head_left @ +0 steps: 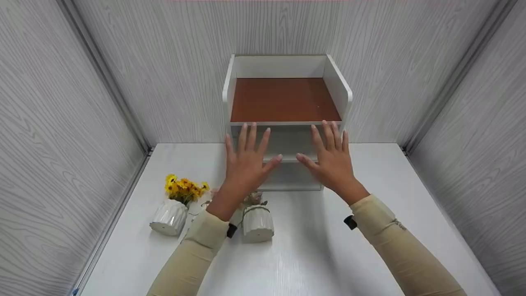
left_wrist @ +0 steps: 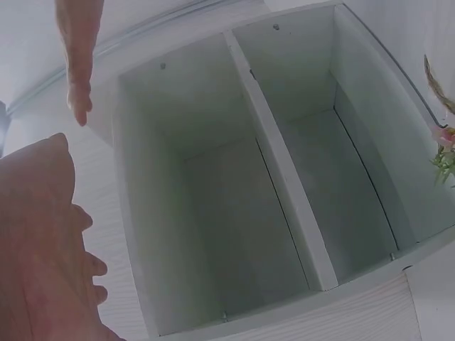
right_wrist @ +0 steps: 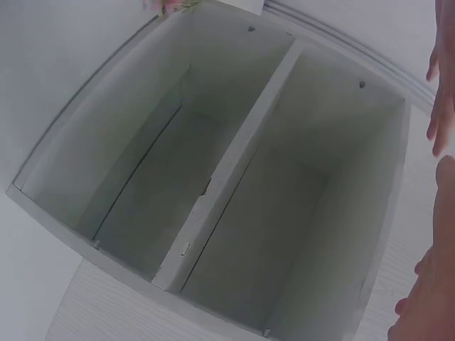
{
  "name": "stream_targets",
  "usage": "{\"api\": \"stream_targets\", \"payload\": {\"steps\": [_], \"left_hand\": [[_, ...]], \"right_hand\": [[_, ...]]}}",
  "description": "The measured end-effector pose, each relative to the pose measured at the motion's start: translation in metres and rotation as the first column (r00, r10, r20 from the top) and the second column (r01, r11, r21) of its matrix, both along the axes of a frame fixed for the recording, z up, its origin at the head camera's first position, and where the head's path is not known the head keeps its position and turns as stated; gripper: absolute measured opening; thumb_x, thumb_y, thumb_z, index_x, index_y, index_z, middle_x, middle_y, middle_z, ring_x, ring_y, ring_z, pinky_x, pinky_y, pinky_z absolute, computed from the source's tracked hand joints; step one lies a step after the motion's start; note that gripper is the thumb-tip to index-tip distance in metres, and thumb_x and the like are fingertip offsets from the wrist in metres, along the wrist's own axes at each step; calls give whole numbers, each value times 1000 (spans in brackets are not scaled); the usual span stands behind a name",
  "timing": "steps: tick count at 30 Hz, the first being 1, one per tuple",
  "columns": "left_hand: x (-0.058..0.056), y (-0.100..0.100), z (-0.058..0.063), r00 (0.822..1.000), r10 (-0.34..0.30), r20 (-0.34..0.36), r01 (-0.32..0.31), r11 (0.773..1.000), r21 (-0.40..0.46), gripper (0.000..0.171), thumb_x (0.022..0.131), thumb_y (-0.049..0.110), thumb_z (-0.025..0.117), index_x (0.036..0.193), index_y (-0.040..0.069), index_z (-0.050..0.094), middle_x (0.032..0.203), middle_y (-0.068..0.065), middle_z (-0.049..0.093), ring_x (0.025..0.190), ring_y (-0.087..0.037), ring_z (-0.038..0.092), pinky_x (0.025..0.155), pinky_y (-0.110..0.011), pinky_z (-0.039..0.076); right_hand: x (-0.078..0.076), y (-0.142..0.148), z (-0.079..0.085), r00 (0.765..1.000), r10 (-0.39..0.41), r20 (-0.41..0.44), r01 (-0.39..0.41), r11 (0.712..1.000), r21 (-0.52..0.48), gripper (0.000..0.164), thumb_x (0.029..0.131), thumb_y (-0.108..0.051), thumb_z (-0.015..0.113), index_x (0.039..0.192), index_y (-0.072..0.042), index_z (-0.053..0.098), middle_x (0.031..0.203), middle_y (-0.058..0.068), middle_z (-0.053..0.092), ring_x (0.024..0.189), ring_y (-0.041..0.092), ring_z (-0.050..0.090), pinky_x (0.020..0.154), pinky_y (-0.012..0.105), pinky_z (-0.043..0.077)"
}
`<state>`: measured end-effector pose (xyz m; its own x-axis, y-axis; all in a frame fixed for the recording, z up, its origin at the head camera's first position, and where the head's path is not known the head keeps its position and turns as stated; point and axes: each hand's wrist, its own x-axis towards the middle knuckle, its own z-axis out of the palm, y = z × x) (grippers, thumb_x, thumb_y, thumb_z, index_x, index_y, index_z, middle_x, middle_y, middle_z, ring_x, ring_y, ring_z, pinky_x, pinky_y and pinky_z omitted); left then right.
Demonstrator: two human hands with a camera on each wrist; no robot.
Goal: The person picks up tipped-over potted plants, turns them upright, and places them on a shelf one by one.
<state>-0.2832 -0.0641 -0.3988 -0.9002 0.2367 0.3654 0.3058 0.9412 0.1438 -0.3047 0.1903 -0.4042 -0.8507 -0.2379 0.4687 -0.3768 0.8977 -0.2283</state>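
Both hands are held out with fingers spread in front of a small white shelf unit that has a brown top board. The left hand hovers before the unit's left side, holding nothing. Opposite it, the right hand is likewise bare, before the right side. The thumbs point toward each other with a gap between. In the left wrist view, two bare compartments show, split by a shelf board; the same divider crosses the right wrist view.
Left of the arms, a white ribbed pot with yellow flowers lies tipped on the white table. Another white pot with pinkish flowers lies beside the left forearm, which partly hides more flowers. Grey wood-grain walls enclose the table.
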Motion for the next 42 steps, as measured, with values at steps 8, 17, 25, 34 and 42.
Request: {"api": "stream_targets", "payload": {"steps": [8,17,25,34,42], "left_hand": [[21,-17,-15,999,34,-14,-33,996,85,84,98,75,28,164,26,12,170,-10,9,157,-31,3,121,-65,2],[52,-35,-47,992,104,-74,-86,972,220,76,101,65,38,159,17,31,160,-13,36,151,-34,25,121,-65,13],[78,-56,-81,985,169,-32,-148,929,339,70,101,56,48,154,11,41,155,-14,44,146,-36,34,120,-63,18],[97,-86,-112,971,240,-4,-219,894,390,66,101,50,54,152,9,43,152,-15,46,141,-35,39,119,-57,22],[106,-113,-122,953,299,37,-290,873,393,67,102,51,51,150,5,44,151,-18,47,139,-39,40,117,-59,24]], "right_hand": [[-17,21,-2,986,-99,-133,53,950,-309,77,99,-53,58,157,-10,33,163,13,30,150,31,31,113,55,39],[-46,41,7,958,-152,-243,-1,845,-535,67,101,-39,61,153,-2,39,154,17,43,144,28,41,117,45,38],[-63,32,14,969,-97,-229,-64,794,-605,62,102,-33,61,153,-6,39,151,12,48,141,21,46,111,35,45],[-69,33,14,962,-115,-247,-76,758,-648,54,104,-20,56,154,-8,39,148,13,53,139,19,50,109,33,46],[-72,33,9,957,-119,-264,-86,752,-654,53,104,-14,56,154,-7,40,146,16,55,134,23,55,107,38,49]]}}
